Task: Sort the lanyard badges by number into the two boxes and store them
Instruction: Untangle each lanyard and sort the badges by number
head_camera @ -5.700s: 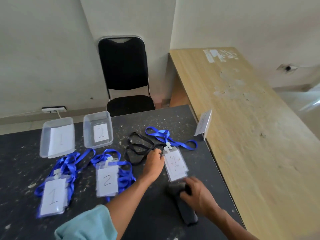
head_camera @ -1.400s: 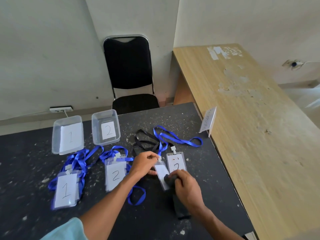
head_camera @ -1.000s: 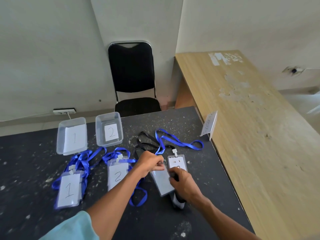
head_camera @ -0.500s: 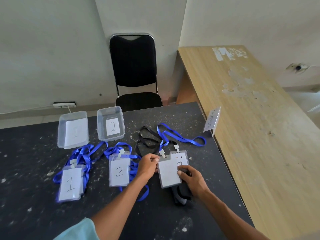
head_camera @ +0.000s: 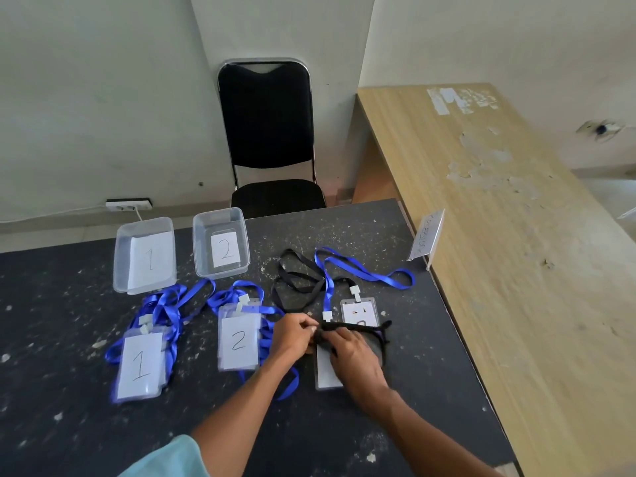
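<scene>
I am seeing left hand (head_camera: pixel 295 333) and right hand (head_camera: pixel 356 361) fingers pinching the black lanyard (head_camera: pixel 356 327) | versus half-second earlier: lanyard now bunching across the badge (head_camera: pixel 326 372) on bench (head_camera: pixel 344 428).

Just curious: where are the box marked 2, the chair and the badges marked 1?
box marked 2 (head_camera: pixel 202 246), head view, left wall
chair (head_camera: pixel 265 115), head view, backrest
badges marked 1 (head_camera: pixel 139 366), head view, top card

black strap (head_camera: pixel 356 326) now bunched between left grip (head_camera: pixel 292 333) and right grip (head_camera: pixel 354 356), the badge (head_camera: pixel 325 375) flat beneath them
</scene>
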